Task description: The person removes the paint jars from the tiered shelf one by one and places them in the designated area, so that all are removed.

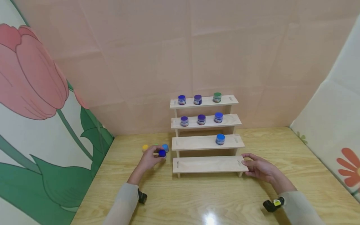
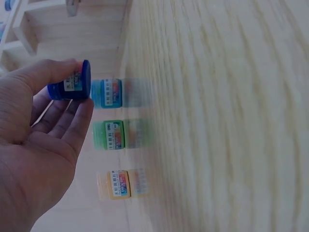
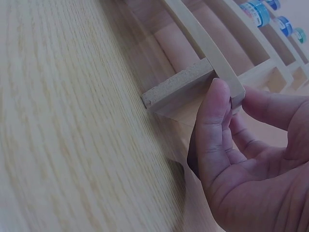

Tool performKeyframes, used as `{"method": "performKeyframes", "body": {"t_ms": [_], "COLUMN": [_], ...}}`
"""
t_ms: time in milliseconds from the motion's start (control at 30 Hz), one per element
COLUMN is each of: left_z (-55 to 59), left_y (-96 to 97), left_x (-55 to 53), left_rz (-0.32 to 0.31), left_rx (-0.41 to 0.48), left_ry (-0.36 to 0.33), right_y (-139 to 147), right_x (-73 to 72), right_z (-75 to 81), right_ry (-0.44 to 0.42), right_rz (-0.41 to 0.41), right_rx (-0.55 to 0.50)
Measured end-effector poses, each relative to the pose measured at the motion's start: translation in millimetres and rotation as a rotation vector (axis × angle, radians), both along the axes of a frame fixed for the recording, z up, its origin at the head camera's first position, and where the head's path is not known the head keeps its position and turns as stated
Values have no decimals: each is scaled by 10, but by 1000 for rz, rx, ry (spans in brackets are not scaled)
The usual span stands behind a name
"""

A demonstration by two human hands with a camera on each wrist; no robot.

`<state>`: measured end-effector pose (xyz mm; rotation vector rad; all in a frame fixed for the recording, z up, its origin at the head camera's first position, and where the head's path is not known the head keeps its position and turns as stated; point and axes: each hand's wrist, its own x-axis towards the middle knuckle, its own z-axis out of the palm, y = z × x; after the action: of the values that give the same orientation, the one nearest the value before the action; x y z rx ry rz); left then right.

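Observation:
My left hand (image 1: 149,157) pinches a small dark blue paint jar (image 2: 72,84) between thumb and fingers, left of the wooden tiered rack (image 1: 208,164). In the left wrist view the jar is tipped relative to the jars standing behind it. Those are a light blue jar (image 2: 107,93), a green jar (image 2: 113,135) and a yellow jar (image 2: 119,184), in a row on the table. At the rack's right side my right hand (image 1: 260,168) grips the end of the lowest shelf (image 3: 227,77), thumb and fingers around its corner.
On the top shelf stand two dark jars and a green jar (image 1: 217,97). The shelf below bears two purple jars and a blue jar (image 1: 218,117). A light blue jar (image 1: 220,139) sits right of middle on the third shelf. Pink cloth (image 1: 152,62) hangs behind the table.

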<state>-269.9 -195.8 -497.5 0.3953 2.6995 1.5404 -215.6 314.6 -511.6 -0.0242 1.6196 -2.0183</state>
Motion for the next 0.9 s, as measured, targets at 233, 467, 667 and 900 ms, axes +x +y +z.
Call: {"method": "performKeyframes", "body": {"t_ms": [233,467,667,900], "left_z": [-30,-96,-156,-167], "left_y": [-9,-29,-38,-30], "left_x": [-28,-86,-126,-142], "left_rz": [-13,-29,-42,-47], "left_rx": [-19,-44,-80,-88], "left_ry": [12,-2,6,-8], "right_y": [-6,-8,-6,-10], "right_x": [-1,7,10,8], "right_z": [15,28,21,23], "right_ry": [-8,-6,4,11], "right_rz": [1,-1,4,8], "right_rx": [7,10,2,-2]}}
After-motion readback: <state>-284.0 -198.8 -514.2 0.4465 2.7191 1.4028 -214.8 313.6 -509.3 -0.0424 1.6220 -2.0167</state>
